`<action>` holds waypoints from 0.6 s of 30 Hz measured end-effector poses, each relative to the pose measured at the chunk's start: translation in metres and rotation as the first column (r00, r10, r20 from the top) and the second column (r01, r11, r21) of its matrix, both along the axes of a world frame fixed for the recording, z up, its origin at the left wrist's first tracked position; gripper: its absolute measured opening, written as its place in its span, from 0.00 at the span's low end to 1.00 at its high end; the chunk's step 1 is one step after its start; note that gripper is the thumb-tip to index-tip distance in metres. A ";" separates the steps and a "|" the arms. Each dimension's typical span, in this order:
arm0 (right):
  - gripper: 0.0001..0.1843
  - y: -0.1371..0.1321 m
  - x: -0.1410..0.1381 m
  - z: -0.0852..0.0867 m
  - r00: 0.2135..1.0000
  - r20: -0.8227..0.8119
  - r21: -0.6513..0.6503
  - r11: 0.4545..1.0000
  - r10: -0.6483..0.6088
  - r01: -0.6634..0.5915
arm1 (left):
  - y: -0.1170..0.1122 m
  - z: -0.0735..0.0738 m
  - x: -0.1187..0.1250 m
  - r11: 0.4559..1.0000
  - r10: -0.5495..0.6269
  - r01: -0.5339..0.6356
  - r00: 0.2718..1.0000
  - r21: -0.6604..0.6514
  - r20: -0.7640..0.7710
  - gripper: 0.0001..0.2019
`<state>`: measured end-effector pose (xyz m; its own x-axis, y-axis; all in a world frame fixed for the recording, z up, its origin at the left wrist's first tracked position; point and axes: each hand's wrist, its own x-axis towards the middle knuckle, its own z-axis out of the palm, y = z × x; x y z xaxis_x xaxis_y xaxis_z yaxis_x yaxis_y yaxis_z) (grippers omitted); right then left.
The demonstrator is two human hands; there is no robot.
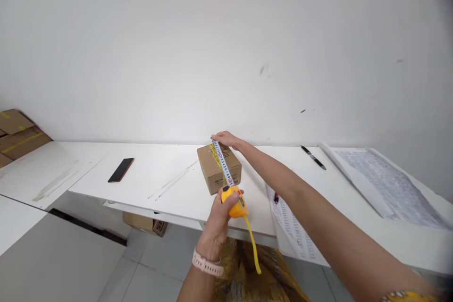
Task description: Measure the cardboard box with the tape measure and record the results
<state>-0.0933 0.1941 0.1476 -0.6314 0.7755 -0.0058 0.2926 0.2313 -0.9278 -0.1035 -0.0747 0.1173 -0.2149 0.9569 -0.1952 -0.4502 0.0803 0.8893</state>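
Note:
A small brown cardboard box (208, 166) with yellow tape sits on the white table. Across its top lies the pulled-out blade (222, 162) of a tape measure. My left hand (220, 210) is wrapped round the yellow-orange tape measure (235, 202) just in front of the box's near side; a yellow strap dangles from its case. At the box's far edge, my right hand (226, 138) pinches the blade's end. Its fingertips partly hide that end.
On the white table (170, 165), a dark phone (121, 170) lies to the left. Right of the box are printed sheets (295, 226), a black pen (313, 157) and a stack of papers (385, 184). Cardboard boxes (23, 139) stand far left, and another carton (145, 223) is below the table.

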 end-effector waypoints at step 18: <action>0.15 -0.057 0.050 -0.042 0.985 -0.044 0.303 0.938 -0.164 0.170 | -0.038 0.004 -0.005 0.991 -0.017 0.030 0.995 -0.132 0.096 0.39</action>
<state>-0.0436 0.1367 0.1057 -0.4906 0.8325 0.2574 0.3355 0.4530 -0.8259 -0.1081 -0.1123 0.1210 -0.1673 0.9257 -0.3394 -0.5280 0.2066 0.8237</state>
